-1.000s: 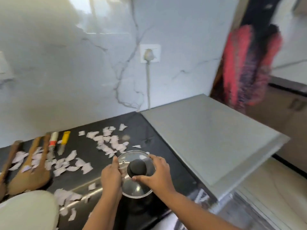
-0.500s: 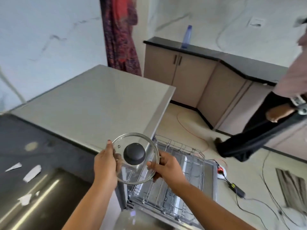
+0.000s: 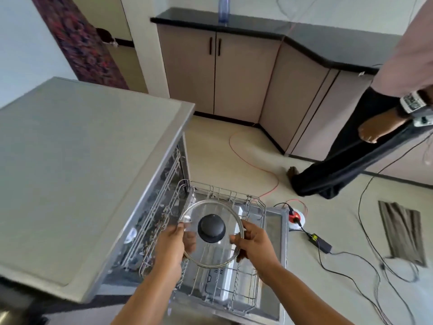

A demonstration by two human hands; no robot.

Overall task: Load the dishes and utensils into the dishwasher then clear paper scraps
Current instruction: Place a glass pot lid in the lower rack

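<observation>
Kitchen floor with one open dishwasher, its one wire rack pulled out at 6 o'clock.
One glass lid, knob up, hangs above the rack. Two hands grasp its rim: left hand at 9 o'clock, right hand at 3 o'clock, thumbs on top, fingers curled beneath.

Beyond my fingers stand beige cabinets under a black counter; right of them cables trail over the pale floor.
</observation>
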